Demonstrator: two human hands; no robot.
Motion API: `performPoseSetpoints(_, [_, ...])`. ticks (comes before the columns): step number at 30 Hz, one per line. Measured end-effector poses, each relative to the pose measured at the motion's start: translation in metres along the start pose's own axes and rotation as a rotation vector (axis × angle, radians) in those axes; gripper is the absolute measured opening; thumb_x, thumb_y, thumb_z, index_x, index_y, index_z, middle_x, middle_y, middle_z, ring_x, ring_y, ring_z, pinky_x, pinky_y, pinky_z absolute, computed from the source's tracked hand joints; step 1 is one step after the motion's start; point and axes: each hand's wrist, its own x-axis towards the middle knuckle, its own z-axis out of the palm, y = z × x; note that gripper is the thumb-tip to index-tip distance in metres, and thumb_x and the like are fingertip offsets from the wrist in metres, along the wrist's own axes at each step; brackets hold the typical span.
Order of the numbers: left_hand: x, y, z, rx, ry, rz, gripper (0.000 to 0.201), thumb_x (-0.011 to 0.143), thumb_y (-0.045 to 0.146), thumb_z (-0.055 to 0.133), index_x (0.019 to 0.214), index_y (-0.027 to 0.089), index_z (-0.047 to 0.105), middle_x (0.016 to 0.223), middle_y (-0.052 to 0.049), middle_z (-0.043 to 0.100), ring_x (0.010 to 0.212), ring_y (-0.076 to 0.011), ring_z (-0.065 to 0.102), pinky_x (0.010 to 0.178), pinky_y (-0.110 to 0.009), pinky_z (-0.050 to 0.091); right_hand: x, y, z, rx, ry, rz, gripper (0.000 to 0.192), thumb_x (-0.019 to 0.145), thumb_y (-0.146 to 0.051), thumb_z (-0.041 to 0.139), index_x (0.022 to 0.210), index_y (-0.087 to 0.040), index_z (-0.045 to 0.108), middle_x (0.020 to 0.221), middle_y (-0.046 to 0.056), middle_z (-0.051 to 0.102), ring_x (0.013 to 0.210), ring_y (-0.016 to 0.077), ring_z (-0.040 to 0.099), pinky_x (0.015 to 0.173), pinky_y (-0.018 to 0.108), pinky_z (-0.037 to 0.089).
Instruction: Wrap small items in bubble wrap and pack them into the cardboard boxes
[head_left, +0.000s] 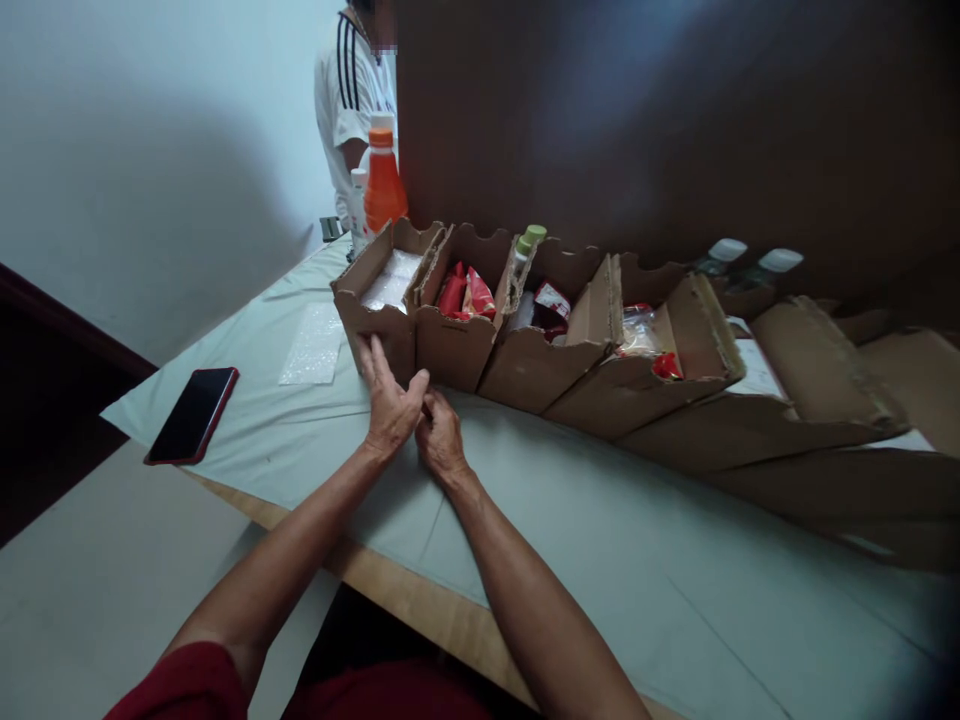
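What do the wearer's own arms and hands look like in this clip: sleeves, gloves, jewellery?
Both arms are bare from above the elbow down. The left hand and right hand wear no gloves, and no rings or watch show. A dark red sleeve covers the left upper arm.

Pale wall [150,150], grey-covered table [600,560] — dark brown panel [675,120] behind

Four open cardboard boxes [450,345] stand in a row from ten o'clock toward three o'clock, with more flattened cardboard past them that cannot be counted. One phone [193,414] lies at nine o'clock. One orange bottle [383,185] stands at eleven o'clock. Two white caps [754,255] show at two o'clock. One green-capped bottle [529,243] sits in a box. Two hands [412,420] meet on the tabletop [600,560].
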Motion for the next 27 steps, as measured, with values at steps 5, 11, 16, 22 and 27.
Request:
performPoseSetpoints(5, [0.008, -0.015, 0.001, 0.021, 0.006, 0.053, 0.093, 0.085, 0.038, 0.065, 0.161, 0.011, 0.019, 0.174, -0.020, 0.006, 0.162, -0.0291, 0.003, 0.132, -0.047, 0.008, 0.000, 0.008, 0.004, -0.029, 0.008, 0.012, 0.026, 0.086, -0.015, 0.050, 0.102, -0.021, 0.071, 0.128, 0.010, 0.068, 0.121, 0.0232, 0.063, 0.110, 0.037, 0.046])
performPoseSetpoints(11, [-0.019, -0.023, -0.018, 0.040, -0.124, 0.083, 0.079, 0.090, 0.042, 0.061, 0.159, 0.019, 0.030, 0.168, -0.017, 0.031, 0.158, -0.0313, 0.025, 0.129, -0.053, 0.019, 0.007, 0.008, 0.004, -0.069, -0.085, -0.018, 0.030, 0.087, -0.013, 0.047, 0.106, -0.021, 0.069, 0.128, 0.011, 0.068, 0.121, 0.0240, 0.062, 0.108, 0.041, 0.047])
performPoseSetpoints(16, [-0.059, -0.015, -0.040, 0.085, -0.268, 0.128, 0.067, 0.094, 0.047, 0.055, 0.153, 0.017, 0.042, 0.162, -0.020, 0.042, 0.152, -0.0321, 0.037, 0.126, -0.055, 0.027, -0.019, -0.006, -0.012, -0.167, -0.265, -0.088, 0.027, 0.085, -0.011, 0.050, 0.103, -0.018, 0.068, 0.125, 0.011, 0.069, 0.118, 0.0229, 0.062, 0.103, 0.037, 0.049])
performPoseSetpoints(22, [-0.085, 0.001, -0.017, 0.125, -0.402, 0.271, 0.060, 0.099, 0.052, 0.049, 0.149, 0.018, 0.048, 0.159, -0.019, 0.045, 0.149, -0.0339, 0.041, 0.123, -0.059, 0.031, -0.122, -0.044, -0.065, -0.386, -0.486, -0.145, 0.008, 0.082, -0.015, 0.065, 0.089, -0.019, 0.067, 0.106, 0.008, 0.075, 0.105, 0.0224, 0.064, 0.098, 0.035, 0.048])
performPoseSetpoints(27, [-0.120, 0.020, 0.037, 0.218, -0.608, 0.468, 0.055, 0.100, 0.048, 0.045, 0.142, 0.013, 0.055, 0.158, -0.023, 0.044, 0.148, -0.0394, 0.041, 0.118, -0.064, 0.038, -0.214, -0.073, -0.125, -0.408, -0.671, -0.210, 0.019, 0.098, -0.026, 0.057, 0.111, -0.018, 0.069, 0.126, 0.009, 0.072, 0.119, 0.0201, 0.061, 0.104, 0.035, 0.044])
